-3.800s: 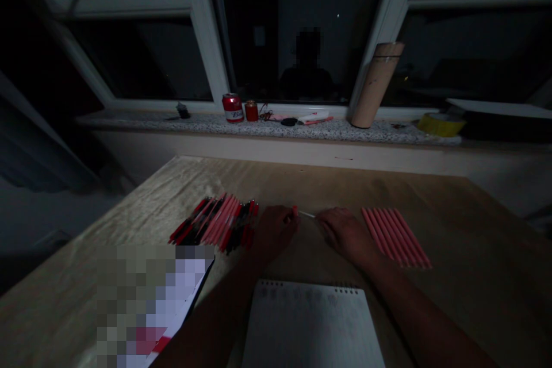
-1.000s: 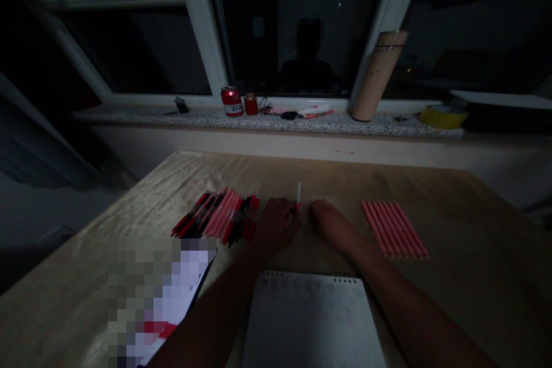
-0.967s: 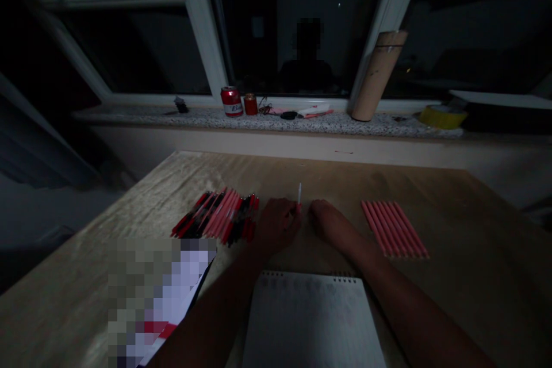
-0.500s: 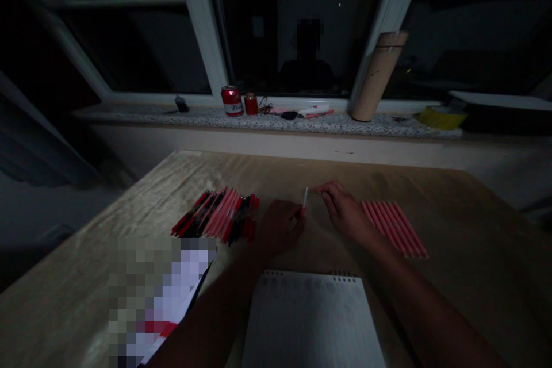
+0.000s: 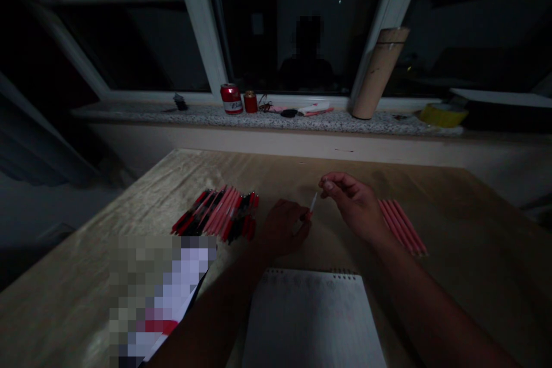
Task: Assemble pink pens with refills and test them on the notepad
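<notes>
My left hand (image 5: 287, 227) is closed around a slim pen (image 5: 313, 203), its red lower part in my fingers and a white, pointed length sticking up out of them. Just right of that white tip, my right hand (image 5: 351, 201) has thumb and forefinger pinched together; whatever is between them is too small and dark to make out. Left of my left hand lies a bundle of pens (image 5: 222, 213) in red, black and pink. Several pink pencil-like sticks (image 5: 403, 227) lie side by side, partly behind my right wrist.
A spiral notebook (image 5: 313, 322) lies open near me. Left of it is a blurred-out flat item (image 5: 172, 305). On the windowsill stand a red can (image 5: 232, 99), a small red jar (image 5: 250, 102), a tall tan cylinder (image 5: 379, 75) and a yellow tape roll (image 5: 443, 115).
My right hand has turned and lifted slightly, now pinching and covering more of the pink sticks. The pen in my left hand has shifted a little right and tilts more.
</notes>
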